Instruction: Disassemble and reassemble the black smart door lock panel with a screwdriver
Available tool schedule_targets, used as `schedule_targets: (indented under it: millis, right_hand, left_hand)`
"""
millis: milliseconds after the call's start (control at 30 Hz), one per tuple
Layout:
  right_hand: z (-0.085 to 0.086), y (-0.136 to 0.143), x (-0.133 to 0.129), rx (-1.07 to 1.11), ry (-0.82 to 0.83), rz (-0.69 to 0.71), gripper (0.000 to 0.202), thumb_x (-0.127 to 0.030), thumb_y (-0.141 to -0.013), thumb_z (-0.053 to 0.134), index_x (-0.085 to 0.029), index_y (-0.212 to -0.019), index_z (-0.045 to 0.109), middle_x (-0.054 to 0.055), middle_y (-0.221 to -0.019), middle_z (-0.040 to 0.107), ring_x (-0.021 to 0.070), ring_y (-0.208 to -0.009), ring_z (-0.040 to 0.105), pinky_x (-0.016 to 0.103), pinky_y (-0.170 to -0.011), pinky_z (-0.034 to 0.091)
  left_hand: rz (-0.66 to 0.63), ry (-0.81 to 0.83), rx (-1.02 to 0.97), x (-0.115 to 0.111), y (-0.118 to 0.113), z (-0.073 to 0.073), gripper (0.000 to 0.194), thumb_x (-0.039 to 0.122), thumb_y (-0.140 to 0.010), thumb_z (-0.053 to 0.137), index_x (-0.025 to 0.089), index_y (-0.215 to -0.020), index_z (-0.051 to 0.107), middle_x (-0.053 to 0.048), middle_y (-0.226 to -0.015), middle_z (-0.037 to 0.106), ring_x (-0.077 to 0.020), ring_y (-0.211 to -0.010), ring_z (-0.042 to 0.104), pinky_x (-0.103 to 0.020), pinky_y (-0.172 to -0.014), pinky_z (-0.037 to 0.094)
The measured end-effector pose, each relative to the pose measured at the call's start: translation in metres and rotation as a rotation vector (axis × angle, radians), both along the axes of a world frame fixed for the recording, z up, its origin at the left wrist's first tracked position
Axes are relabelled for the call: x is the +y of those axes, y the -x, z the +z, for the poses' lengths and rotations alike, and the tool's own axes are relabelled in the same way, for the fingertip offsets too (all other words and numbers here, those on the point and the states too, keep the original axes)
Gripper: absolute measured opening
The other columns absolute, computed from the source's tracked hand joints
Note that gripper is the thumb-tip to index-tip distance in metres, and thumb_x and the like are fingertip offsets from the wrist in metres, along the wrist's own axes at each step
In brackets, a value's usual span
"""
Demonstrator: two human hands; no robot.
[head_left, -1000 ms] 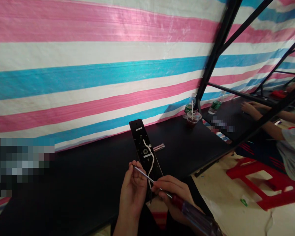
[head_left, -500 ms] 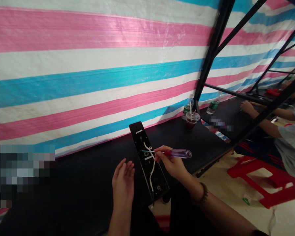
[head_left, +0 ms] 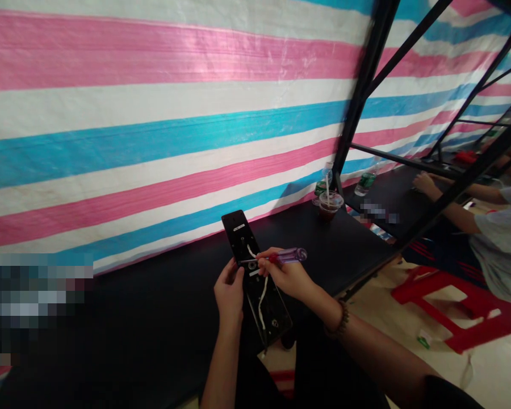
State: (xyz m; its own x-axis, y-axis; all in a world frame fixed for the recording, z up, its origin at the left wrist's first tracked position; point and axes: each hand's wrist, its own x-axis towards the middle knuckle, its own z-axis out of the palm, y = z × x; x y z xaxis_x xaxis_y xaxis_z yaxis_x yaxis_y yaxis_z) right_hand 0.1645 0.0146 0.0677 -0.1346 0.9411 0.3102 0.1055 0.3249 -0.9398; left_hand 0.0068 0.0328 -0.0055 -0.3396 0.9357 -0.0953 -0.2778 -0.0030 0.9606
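Note:
My right hand (head_left: 283,275) is closed round a screwdriver (head_left: 292,255) with a clear purple and red handle. The shaft lies nearly level and points left across a long, narrow black panel (head_left: 237,230). Fixed along the panel is a white cable (head_left: 262,301), with small round parts and pale labels around it. At the panel's left edge, my left hand (head_left: 230,289) has its thumb and fingertips drawn together by the screwdriver's tip. Whatever sits between those fingertips is too small or hidden to make out.
The panel lies on a black table (head_left: 174,312), its near end over the edge. A lidded cup with a straw (head_left: 330,203) and a bottle (head_left: 322,184) stand at the back right. Beyond a black metal frame (head_left: 361,96), another person's arm (head_left: 455,213) rests near a red stool (head_left: 451,307).
My left hand has moved right and up to the panel's edge, and its spread fingers have drawn together. My right hand has shifted the screwdriver left.

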Motion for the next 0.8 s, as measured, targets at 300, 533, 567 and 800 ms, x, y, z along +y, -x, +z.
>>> schedule_targets:
  millis: [300,533,567,800]
  right_hand:
    - [0.016,0.0,0.007,-0.162,-0.081,0.032,0.016,-0.028,-0.095,0.056,-0.019,-0.098,0.069,0.002,-0.075,0.069,0.0145,-0.067,0.068,0.025,-0.065,0.053]
    - [0.009,0.0,0.008,-0.16,-0.094,0.026,0.017,-0.028,-0.096,0.057,-0.02,-0.097,0.071,0.002,-0.074,0.07,0.0147,-0.064,0.068,0.025,-0.063,0.054]
    - [0.008,0.0,0.008,-0.165,-0.094,0.026,0.016,-0.028,-0.096,0.057,-0.02,-0.097,0.071,0.001,-0.074,0.07,0.0147,-0.064,0.068,0.025,-0.063,0.054]
    - [0.016,0.002,0.013,-0.259,-0.16,0.016,0.018,-0.026,-0.097,0.057,-0.02,-0.095,0.074,0.002,-0.072,0.071,0.0158,-0.067,0.069,0.025,-0.064,0.052]
  left_hand:
    - [0.037,-0.04,0.054,-0.002,-0.004,0.0,0.043,0.018,-0.078,0.074,0.014,-0.12,0.071,-0.013,-0.117,0.076,-0.0249,-0.105,0.073,-0.044,-0.101,0.054]
    - [0.014,-0.051,0.023,-0.004,-0.004,0.001,0.045,0.019,-0.076,0.075,0.015,-0.121,0.071,-0.013,-0.118,0.075,-0.0258,-0.106,0.073,-0.046,-0.102,0.053]
    - [0.013,-0.053,0.026,-0.004,-0.004,0.001,0.045,0.019,-0.076,0.075,0.015,-0.121,0.071,-0.013,-0.119,0.075,-0.0258,-0.106,0.072,-0.046,-0.102,0.053]
    - [0.033,-0.052,0.048,-0.004,-0.006,0.003,0.042,0.019,-0.078,0.073,0.014,-0.12,0.07,-0.013,-0.117,0.075,-0.0253,-0.106,0.072,-0.045,-0.102,0.053]
